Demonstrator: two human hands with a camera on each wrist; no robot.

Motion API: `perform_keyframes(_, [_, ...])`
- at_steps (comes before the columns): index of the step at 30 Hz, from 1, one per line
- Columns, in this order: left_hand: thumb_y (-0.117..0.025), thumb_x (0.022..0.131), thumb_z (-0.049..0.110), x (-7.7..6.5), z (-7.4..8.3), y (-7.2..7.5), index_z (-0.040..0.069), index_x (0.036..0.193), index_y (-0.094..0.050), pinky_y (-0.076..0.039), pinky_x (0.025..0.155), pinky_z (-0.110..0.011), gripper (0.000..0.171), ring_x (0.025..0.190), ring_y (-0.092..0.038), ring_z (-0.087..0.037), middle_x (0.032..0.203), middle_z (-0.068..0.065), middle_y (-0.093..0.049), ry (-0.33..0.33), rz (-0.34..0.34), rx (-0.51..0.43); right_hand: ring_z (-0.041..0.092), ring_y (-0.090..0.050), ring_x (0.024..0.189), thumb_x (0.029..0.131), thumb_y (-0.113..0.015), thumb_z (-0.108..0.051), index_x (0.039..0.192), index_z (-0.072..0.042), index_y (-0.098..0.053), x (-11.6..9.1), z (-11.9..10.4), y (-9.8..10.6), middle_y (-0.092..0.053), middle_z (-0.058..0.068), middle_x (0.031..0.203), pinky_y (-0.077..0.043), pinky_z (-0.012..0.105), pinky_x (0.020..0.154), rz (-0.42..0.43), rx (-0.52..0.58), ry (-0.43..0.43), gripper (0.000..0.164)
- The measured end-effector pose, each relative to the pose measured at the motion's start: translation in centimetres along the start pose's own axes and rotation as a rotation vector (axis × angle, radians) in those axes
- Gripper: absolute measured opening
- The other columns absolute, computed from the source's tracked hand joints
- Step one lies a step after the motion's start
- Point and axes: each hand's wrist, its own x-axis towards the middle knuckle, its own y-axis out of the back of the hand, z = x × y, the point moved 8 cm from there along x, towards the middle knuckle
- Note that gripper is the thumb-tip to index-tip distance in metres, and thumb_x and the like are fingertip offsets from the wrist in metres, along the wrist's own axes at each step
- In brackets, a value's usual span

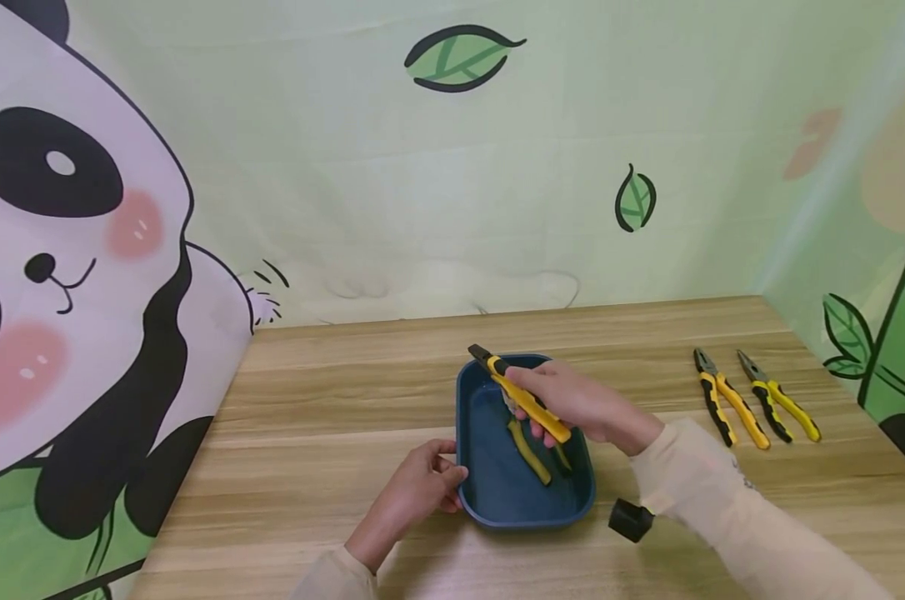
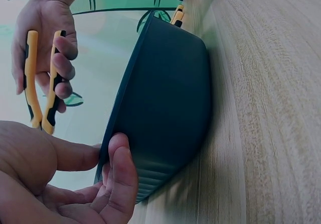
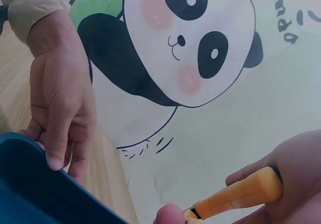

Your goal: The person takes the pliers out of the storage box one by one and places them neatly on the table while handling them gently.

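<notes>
A dark blue plastic bin point(image 1: 490, 492) stands on the table. My left hand point(image 1: 426, 479) pinches its left rim, thumb on the inner side and fingers against the outer wall point(image 2: 160, 93). Over the bin, my right hand point(image 1: 568, 398) grips a pair of pliers point(image 1: 531, 407) with yellow-orange and black handles, its dark jaws pointing to the far left. In the left wrist view the handles of these pliers point(image 2: 32, 78) are spread apart. Inside the bin lies another tool with yellow-and-black handles point(image 1: 530, 454), its head partly hidden under the held pliers and right hand.
To the right, two pairs of yellow-and-black pliers, one combination point(image 1: 730, 408) and one needle-nose point(image 1: 778, 400), lie side by side on the wooden table point(image 1: 310, 392). A panda-print cloth point(image 1: 332, 167) hangs behind. A small black block point(image 1: 631, 521) sits at my right wrist.
</notes>
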Motion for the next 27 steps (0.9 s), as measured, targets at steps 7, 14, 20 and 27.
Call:
perform_keyframes(7, [-0.057,0.091,0.003,-0.2,0.2,0.0,-0.012,0.129,-0.039,-0.055,0.054,-0.034,0.045,0.057,-0.059,-0.017,0.086,-0.019,-0.058,-0.001,0.0,-0.001,0.015,-0.05,0.05,0.097,-0.041,-0.046,0.093,0.003,-0.058,-0.7,-0.7,0.8,-0.054,0.01,0.075,-0.05,0.026,0.046,0.049,-0.016,-0.006,0.052])
perform_keyframes(14, [-0.058,0.09,0.003,-0.3,0.4,0.1,-0.012,0.129,-0.041,-0.055,0.054,-0.032,0.045,0.058,-0.06,-0.016,0.086,-0.02,-0.058,-0.001,-0.001,-0.003,0.016,-0.05,0.051,0.096,-0.043,-0.048,0.092,0.003,-0.057,-1.5,-1.6,1.7,-0.052,0.01,0.07,-0.051,0.028,0.049,0.08,-0.042,0.005,0.053])
perform_keyframes(20, [-0.057,0.09,0.003,-0.2,0.3,0.0,-0.011,0.128,-0.041,-0.055,0.055,-0.032,0.043,0.058,-0.06,-0.016,0.087,-0.021,-0.058,0.003,0.0,-0.012,0.018,-0.052,0.053,0.095,-0.044,-0.047,0.095,0.002,-0.058,-2.3,-2.8,2.3,-0.053,0.012,0.072,-0.052,0.03,0.05,0.115,-0.067,0.05,0.052])
perform_keyframes(27, [-0.057,0.091,0.003,-0.3,0.3,0.0,-0.011,0.128,-0.042,-0.054,0.054,-0.031,0.042,0.058,-0.06,-0.016,0.087,-0.021,-0.057,0.006,0.001,-0.018,0.026,-0.053,0.06,0.095,-0.045,-0.049,0.103,-0.004,-0.058,-3.1,-3.8,3.0,-0.054,0.014,0.084,-0.051,0.032,0.051,0.198,-0.121,0.089,0.048])
